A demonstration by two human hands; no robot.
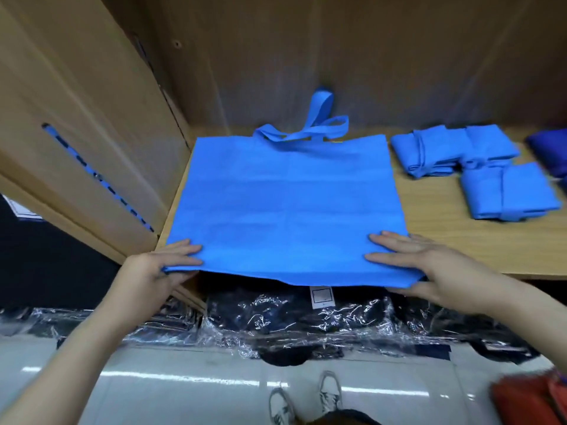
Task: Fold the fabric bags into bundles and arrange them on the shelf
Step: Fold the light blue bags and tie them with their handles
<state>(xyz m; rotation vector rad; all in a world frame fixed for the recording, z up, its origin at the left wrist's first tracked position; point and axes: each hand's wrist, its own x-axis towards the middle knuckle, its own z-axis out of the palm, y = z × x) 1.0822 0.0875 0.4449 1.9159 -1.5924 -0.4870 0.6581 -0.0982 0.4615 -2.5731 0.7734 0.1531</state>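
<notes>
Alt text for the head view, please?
Left hand and right hand hold the near corners of a flat blue fabric bag spread on a wooden shelf, handles at the far edge. Two folded blue bundles lie to its right.

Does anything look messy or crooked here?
A little. The flat bright-blue fabric bag hangs over the wooden shelf's front edge, and its long handles lie crossed and twisted at the back. Nothing looks torn or spilled.
</notes>
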